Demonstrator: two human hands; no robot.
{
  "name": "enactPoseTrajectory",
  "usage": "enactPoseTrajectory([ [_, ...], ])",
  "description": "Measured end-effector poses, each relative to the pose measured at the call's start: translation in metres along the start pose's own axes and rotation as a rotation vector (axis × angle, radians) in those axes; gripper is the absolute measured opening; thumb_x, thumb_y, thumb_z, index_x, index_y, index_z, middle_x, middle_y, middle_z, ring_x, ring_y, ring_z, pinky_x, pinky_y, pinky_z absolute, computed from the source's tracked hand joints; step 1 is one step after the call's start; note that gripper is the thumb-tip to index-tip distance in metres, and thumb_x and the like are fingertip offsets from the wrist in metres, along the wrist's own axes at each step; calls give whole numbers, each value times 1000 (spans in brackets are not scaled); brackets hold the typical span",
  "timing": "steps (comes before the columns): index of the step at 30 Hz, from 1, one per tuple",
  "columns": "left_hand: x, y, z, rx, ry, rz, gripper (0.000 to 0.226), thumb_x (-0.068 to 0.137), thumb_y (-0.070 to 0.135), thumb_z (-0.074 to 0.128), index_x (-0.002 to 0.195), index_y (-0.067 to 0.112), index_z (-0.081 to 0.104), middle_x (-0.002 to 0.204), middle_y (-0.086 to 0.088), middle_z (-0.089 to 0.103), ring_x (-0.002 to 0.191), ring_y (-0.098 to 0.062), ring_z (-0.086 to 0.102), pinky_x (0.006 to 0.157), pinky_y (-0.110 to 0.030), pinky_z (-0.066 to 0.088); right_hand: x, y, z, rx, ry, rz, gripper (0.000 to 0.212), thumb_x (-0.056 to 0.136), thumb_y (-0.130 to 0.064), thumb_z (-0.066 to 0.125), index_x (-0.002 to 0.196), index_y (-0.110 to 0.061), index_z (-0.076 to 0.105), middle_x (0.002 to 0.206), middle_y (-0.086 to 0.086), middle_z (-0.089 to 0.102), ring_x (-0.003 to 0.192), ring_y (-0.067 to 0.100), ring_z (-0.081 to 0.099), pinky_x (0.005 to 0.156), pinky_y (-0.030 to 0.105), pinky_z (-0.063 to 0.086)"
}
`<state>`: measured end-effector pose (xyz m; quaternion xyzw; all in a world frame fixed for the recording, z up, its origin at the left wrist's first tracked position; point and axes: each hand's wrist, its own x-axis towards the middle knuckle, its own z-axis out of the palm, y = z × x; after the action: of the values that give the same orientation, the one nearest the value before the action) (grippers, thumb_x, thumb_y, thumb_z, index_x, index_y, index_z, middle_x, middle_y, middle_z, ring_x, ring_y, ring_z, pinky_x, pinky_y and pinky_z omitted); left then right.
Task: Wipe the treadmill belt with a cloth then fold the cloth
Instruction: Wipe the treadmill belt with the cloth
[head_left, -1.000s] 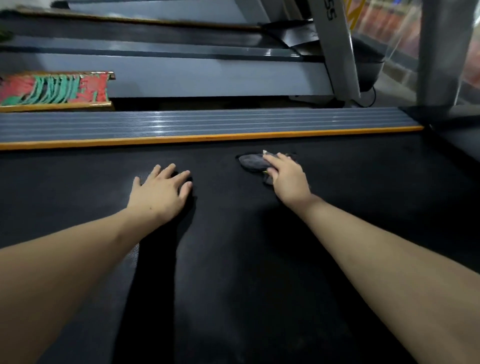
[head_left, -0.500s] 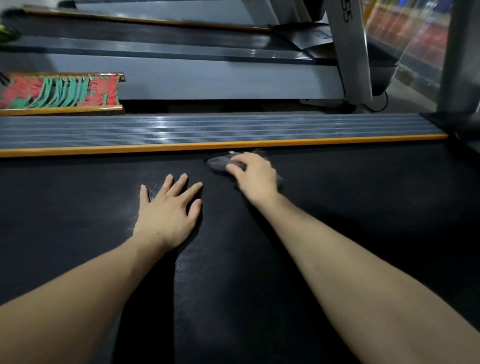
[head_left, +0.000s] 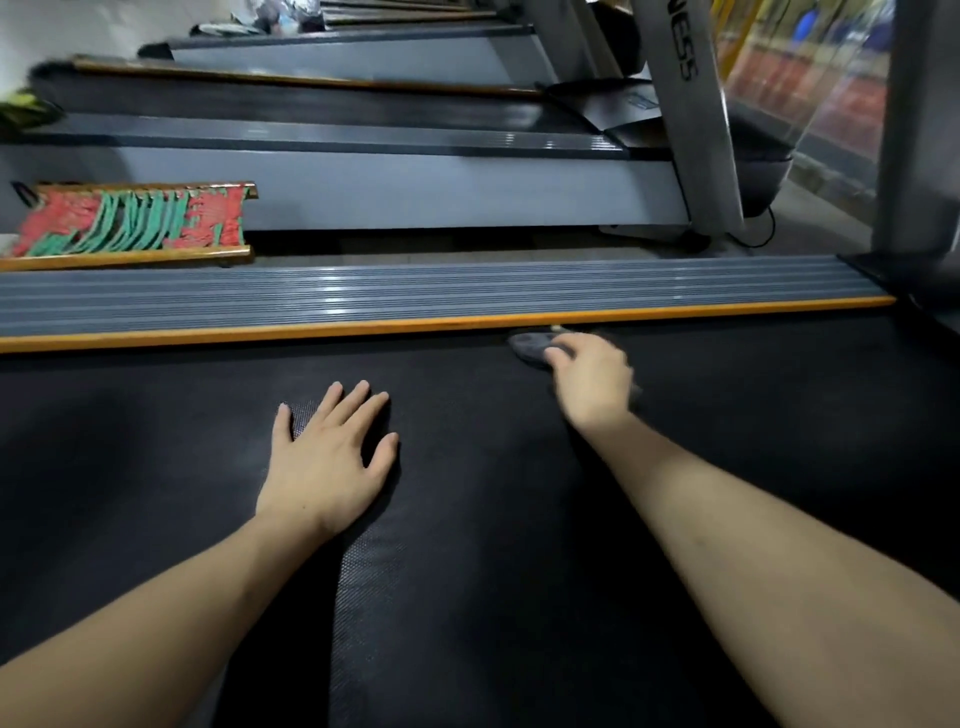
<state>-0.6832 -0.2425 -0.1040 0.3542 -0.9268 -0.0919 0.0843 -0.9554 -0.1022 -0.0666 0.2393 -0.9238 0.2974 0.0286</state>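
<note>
Left hand (head_left: 327, 462) flat on treadmill belt (head_left: 156, 467), fingers spread, holding nothing, bracing. Cloth (head_left: 530, 347) up and right of it, at belt's far edge, touching orange strip (head_left: 260, 332). Right hand (head_left: 592, 382) on top of cloth, fingers curled over it; nearer hand by far. Wiping stroke likely runs along strip.
</note>
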Motion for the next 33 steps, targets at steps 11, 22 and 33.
enactPoseTrajectory([
  [11,-1,-2,0,14,27,2,69,93,70,14,153,42,34,166,20,18,154,-2,4,125,-54,2,1,-5,13,-14,-81,-372,16,92,-33,60,102,-26,71,117,-6,68,110,22,60,90,32,45],
  [22,-1,0,0,2,52,-38,58,98,66,29,149,40,38,166,16,23,155,-6,7,124,-56,5,-38,-64,28,15,-84,-214,19,91,-36,62,102,-25,74,109,0,69,106,26,62,83,33,45],
  [33,-3,5,-4,4,60,-88,45,98,62,33,136,42,43,162,4,31,155,-17,12,120,-61,7,18,61,-41,-138,5,-9,17,95,-37,57,98,-26,69,109,7,68,101,35,62,83,40,48],
])
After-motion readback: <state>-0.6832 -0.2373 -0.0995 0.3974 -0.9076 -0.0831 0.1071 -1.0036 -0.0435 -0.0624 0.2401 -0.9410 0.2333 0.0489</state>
